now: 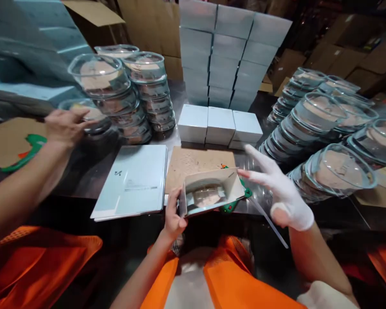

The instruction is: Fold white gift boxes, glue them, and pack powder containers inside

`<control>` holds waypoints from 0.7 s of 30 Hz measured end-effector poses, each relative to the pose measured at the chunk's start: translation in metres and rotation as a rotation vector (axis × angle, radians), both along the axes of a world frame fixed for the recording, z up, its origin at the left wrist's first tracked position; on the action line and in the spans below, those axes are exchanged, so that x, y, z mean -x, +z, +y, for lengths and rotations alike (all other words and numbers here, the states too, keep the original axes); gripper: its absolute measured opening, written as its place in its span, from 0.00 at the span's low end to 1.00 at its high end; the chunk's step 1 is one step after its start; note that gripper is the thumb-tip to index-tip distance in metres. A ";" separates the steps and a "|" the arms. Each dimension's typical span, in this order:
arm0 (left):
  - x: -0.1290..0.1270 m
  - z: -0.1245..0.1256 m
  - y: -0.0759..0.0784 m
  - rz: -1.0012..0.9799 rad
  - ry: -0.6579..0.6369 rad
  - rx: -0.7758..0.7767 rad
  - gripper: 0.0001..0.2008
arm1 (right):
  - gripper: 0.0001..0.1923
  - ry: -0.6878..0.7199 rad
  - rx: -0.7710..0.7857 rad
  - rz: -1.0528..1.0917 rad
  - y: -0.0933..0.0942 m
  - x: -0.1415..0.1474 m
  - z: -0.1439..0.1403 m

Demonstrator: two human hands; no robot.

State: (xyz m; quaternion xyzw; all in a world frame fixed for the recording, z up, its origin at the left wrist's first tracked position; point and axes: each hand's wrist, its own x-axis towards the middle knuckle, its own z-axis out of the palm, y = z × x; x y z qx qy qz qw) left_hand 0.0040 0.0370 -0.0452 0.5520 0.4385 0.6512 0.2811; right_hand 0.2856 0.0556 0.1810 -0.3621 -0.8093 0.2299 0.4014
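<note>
Holding: left hand [173, 219] is gripping the open box [212, 191], bowl [207, 195] sitting inside, above the table edge [83, 189].
Hovering: gloved right hand [283, 193], fingers spread, is touching the box flap, grasping nothing.
Neighbour: a co-worker's hand [62, 126] is reaching for stacked bowls [116, 94].

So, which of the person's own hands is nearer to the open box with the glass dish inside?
Left. The left hand grips the open box at its left edge; the gloved right hand is spread open beside its right edge, fingers apart from it.

The bare left hand [173, 216] is curled in a grip, thumb on top; the white-gloved right hand [281, 189] hovers open, fingers spread forward.
</note>
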 end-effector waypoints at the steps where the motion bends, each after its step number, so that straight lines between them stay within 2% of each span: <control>1: -0.003 -0.002 -0.001 -0.002 0.027 -0.029 0.49 | 0.34 -0.105 -0.025 0.089 -0.019 -0.006 -0.005; 3: -0.004 -0.004 -0.002 -0.016 0.075 -0.096 0.42 | 0.23 -0.283 -0.044 0.239 -0.061 -0.013 -0.011; 4: -0.004 -0.004 -0.002 -0.026 0.086 -0.123 0.38 | 0.28 -0.304 -0.002 0.249 -0.080 -0.013 -0.012; 6: 0.001 -0.003 -0.003 -0.028 0.074 -0.167 0.32 | 0.43 -0.227 0.080 0.233 -0.112 -0.001 -0.012; 8: 0.007 -0.005 -0.003 0.011 0.056 -0.189 0.30 | 0.47 -0.088 0.131 0.232 -0.128 0.020 -0.009; 10: 0.011 -0.007 0.001 0.060 0.091 -0.190 0.31 | 0.39 -0.025 0.175 0.294 -0.132 0.048 -0.005; 11: 0.011 -0.008 0.004 0.062 0.123 -0.182 0.30 | 0.34 -0.051 0.204 0.347 -0.131 0.062 -0.004; 14: 0.006 -0.010 0.017 -0.081 0.174 -0.188 0.24 | 0.16 -0.286 0.232 0.527 -0.126 0.098 -0.001; 16: 0.004 -0.009 0.025 -0.168 0.152 -0.230 0.29 | 0.23 -0.375 0.234 0.577 -0.124 0.110 -0.001; 18: 0.007 -0.007 0.029 -0.093 0.137 -0.248 0.25 | 0.28 -0.370 0.245 0.578 -0.121 0.105 -0.003; 19: 0.010 -0.005 0.029 -0.023 0.145 -0.239 0.23 | 0.26 -0.378 0.244 0.556 -0.119 0.097 -0.005; 21: 0.018 -0.003 0.028 0.095 0.171 -0.208 0.28 | 0.17 -0.499 0.256 0.399 -0.115 0.072 -0.012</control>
